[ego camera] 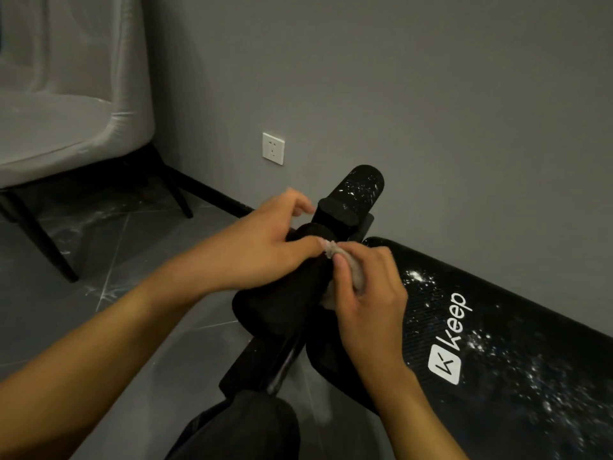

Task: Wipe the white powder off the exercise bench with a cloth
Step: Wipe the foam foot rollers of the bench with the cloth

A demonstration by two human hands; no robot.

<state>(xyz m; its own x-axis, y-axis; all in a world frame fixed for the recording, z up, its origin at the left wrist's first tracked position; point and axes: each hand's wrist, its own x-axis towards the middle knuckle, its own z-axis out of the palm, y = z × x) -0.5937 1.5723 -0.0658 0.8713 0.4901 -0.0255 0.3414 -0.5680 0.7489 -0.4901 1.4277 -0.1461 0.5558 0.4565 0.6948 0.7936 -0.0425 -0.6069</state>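
Observation:
The black exercise bench (517,333) runs from the middle to the lower right, its pad marked "keep" and flecked with white powder. A black foam roller (360,185) at its far end is also speckled. My right hand (368,303) is shut on a small pale cloth (356,277), bunched against a nearer black foam roller (282,303). My left hand (262,247) rests on top of that roller, thumb and forefinger pinching the upper tip of the cloth. Most of the cloth is hidden under my fingers.
A grey chair (66,104) with black legs stands at the upper left. A white wall socket (273,148) is on the grey wall behind the bench. The dark tiled floor (132,247) shows white powder streaks. My dark-clothed knee (245,426) is at the bottom.

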